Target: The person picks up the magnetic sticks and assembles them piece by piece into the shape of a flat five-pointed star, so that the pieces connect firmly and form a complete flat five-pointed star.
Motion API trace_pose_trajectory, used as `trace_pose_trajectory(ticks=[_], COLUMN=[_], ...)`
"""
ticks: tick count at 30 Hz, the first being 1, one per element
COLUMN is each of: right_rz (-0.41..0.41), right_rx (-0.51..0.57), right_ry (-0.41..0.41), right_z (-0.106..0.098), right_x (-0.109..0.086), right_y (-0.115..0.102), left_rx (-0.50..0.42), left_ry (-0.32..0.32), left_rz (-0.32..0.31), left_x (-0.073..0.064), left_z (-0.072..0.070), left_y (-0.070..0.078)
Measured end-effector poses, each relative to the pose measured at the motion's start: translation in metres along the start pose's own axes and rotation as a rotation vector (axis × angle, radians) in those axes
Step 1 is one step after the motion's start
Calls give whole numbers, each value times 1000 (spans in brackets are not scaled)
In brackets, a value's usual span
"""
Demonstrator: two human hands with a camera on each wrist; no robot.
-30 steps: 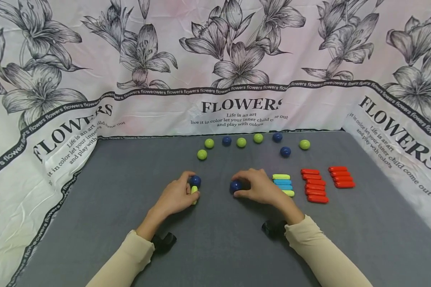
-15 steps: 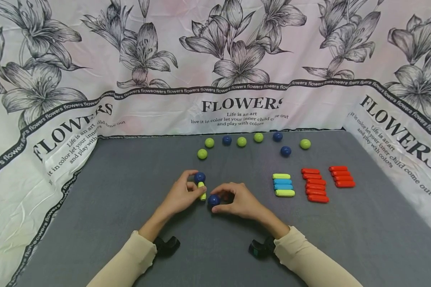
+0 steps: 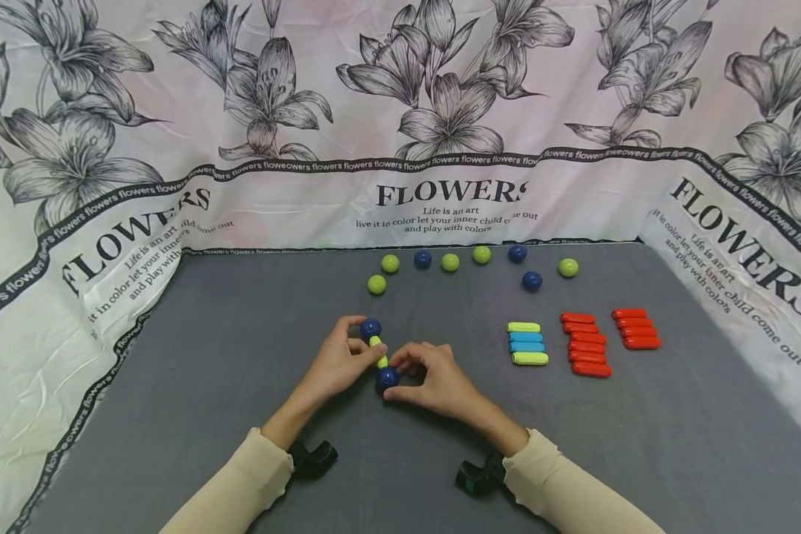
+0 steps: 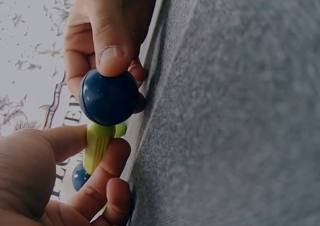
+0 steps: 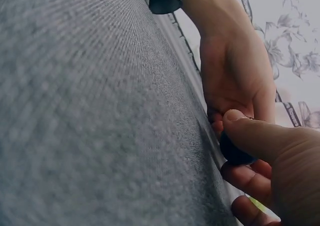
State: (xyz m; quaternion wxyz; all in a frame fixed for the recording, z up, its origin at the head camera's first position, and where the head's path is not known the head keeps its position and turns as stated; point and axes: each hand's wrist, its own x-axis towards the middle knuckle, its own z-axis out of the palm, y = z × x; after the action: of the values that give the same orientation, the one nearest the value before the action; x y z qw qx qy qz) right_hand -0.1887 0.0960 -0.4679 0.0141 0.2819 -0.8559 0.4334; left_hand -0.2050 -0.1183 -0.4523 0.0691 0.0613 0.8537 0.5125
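The left hand [image 3: 330, 363] pinches a short yellow-green ridged stick [image 4: 97, 148] between thumb and fingers, its index finger reaching to a glossy dark blue ball [image 3: 370, 328] at the stick's far end. The right hand [image 3: 440, 382] grips a second glossy dark blue ball [image 3: 387, 379] between thumb and fingers, and this ball touches the stick's near end, so stick and balls form one line over the middle of the grey cloth-covered table [image 3: 240, 297]. Beyond the hands, five lime-green balls [image 3: 450, 262] and three loose dark blue balls [image 3: 532, 281] lie scattered toward the back edge. To the right is a stack-like row of two yellow-green and two light blue sticks [image 3: 526, 347], then six red sticks [image 3: 587, 347], then four more red sticks [image 3: 635, 333]. Behind hangs a white cloth printed with grey flowers [image 3: 447, 119].
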Motion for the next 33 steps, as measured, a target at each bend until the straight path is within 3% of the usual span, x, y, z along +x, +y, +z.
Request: trace_pose_trajectory(ticks=[8, 12, 21, 26, 33], right_rz=[-17, -20, -34, -9, -6], right_rx=[-21, -4, 83, 89, -18], right_ry=[-18, -45, -75, -78, -102], right_z=[0, -3, -10, -12, -12], right_x=[1, 1, 3, 3, 3], right_y=[-1, 0, 6, 7, 3], left_rx=[69, 146, 292, 322, 383], left_ry=[-11, -62, -164, -252, -251], left_rz=[0, 26, 258, 309, 332], left_x=[0, 1, 0, -2, -3], left_z=[-3, -7, -26, -30, -28], left_y=[1, 1, -4, -2, 0])
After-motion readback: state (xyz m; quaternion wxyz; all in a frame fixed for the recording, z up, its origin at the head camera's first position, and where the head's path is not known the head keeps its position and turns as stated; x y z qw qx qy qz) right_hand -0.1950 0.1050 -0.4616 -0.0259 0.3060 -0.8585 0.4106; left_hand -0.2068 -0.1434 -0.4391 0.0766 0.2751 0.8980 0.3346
